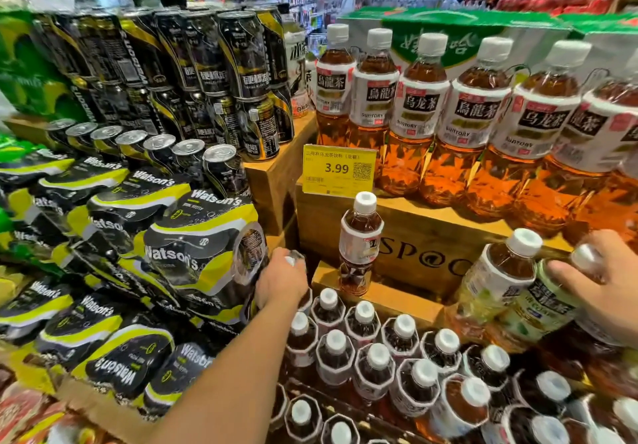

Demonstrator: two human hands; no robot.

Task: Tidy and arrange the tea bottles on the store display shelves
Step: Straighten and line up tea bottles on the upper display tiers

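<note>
Several amber tea bottles (421, 122) with white caps and white labels stand in a row on the upper wooden shelf (431, 222). One small tea bottle (359, 243) stands alone on the lower wooden step (390, 297). Below it, several capped tea bottles (376, 357) stand packed together, seen from above. My left hand (281, 281) grips the top of a bottle at the left end of that pack; the bottle is mostly hidden. My right hand (597, 288) holds the neck of a tilted pale-green-labelled bottle (538, 309), next to another leaning bottle (497, 278).
Black and yellow Watson's cans (221, 63) are stacked at the left, with wrapped Watson's multipacks (193, 246) below them. A yellow price tag (338, 169) reading 3.99 hangs on the shelf edge. Green and white cartons (448, 29) stand behind the top row. A person stands far back.
</note>
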